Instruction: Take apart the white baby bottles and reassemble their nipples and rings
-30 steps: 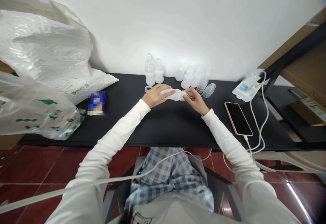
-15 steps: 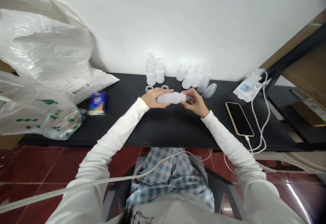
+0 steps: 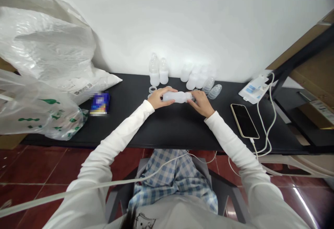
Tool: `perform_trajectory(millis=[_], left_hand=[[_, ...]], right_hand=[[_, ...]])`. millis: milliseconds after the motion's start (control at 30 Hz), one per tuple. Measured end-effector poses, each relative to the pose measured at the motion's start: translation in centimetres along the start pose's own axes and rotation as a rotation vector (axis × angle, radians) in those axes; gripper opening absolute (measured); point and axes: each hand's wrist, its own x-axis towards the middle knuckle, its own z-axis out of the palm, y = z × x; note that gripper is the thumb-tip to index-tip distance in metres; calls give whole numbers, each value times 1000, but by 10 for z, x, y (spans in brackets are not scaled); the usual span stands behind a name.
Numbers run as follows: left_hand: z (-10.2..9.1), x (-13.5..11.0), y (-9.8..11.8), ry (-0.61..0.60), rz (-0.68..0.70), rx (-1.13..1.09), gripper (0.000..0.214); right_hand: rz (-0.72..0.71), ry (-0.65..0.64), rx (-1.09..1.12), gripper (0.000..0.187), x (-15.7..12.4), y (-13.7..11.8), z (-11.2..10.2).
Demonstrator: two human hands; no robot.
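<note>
A white translucent baby bottle [image 3: 176, 97] lies sideways between my two hands, above the black table. My left hand [image 3: 161, 98] wraps round its base end. At its neck end, my right hand [image 3: 200, 101] closes its fingers round the collar and part of a clear piece, mostly hidden by the fingers. Two bottles with clear domed caps [image 3: 154, 71] stand behind my left hand. Several white bottles without caps [image 3: 192, 79] are grouped behind my right hand. Clear caps [image 3: 215, 91] lie to the right of them. A ring [image 3: 152, 89] sits just behind my left hand.
Large white plastic bags [image 3: 52, 55] fill the left side, with a blue packet [image 3: 100, 103] beside them. On the right lie a phone [image 3: 244, 121] on a charging cable and a white power strip [image 3: 253, 89]. A white cable [image 3: 104, 185] crosses over my lap.
My right hand's fingers have shifted round the bottle's neck, with the back of the hand turned up more. The bottle has moved slightly right and stays in both hands.
</note>
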Motion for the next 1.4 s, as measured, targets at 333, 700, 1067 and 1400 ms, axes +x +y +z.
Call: perform_trajectory(millis=[333,700,1067,1400], left_hand=[[-5,6,-11,127,-416,-451,64],[26,48,-9,227,-433,-293,61],[63,127,-27,246,-610,107,66],[77,47,9,161,-167,-242,41]], right_hand=[[-179,290,-240,20,-8,19,-10],[189,435,-268,68,-2,25,-14],[265,518,-214,55,-4,34,-6],[296,362,279,49,0,6,12]])
